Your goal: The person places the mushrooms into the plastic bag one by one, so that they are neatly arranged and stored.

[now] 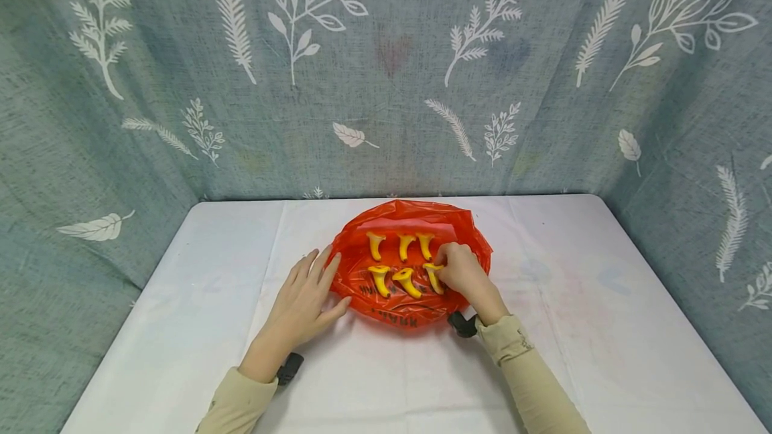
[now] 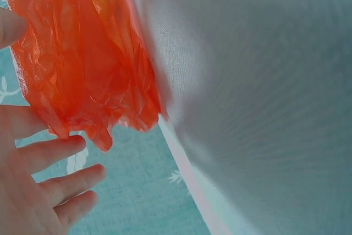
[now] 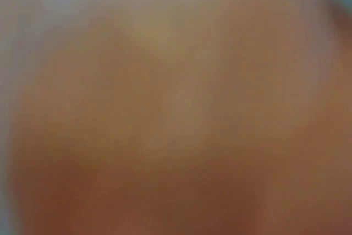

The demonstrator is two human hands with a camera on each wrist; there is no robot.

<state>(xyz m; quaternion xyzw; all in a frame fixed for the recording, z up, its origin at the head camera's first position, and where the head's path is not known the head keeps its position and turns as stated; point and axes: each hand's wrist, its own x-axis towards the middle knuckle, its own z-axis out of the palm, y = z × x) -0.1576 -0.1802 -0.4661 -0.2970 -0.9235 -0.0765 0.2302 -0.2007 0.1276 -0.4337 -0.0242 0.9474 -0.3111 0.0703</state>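
Observation:
An orange-red plastic bag lies flat in the middle of the white table. On it lie several yellow mushroom-shaped pieces in two rows of three. My right hand has its fingers curled and pinches the rightmost piece of the near row. My left hand lies flat with straight fingers at the bag's left edge and touches it. In the left wrist view the crinkled bag hangs over my spread fingers. The right wrist view is only a skin-coloured blur.
Grey-green cloth with a white leaf print hangs behind the table and along both sides. A white cloth covers the table, with bare stretches left and right of the bag. Both sleeves are beige.

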